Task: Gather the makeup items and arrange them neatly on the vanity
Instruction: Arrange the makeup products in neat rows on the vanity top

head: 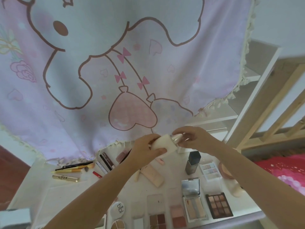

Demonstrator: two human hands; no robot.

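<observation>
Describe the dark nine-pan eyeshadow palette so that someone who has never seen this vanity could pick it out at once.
Start at the white vanity top below the hanging cartoon cloth and go to its near right corner. There, just right of the open mirrored compact, lies the eyeshadow palette. Unlike its pale or clear-cased neighbours, it has a dark frame holding nine square brown pans in three rows of three.

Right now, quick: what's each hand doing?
Left hand: curled around a cream makeup sponge.
Right hand: gripping a shiny silvery tube that meets the sponge; both held above the vanity.
</observation>
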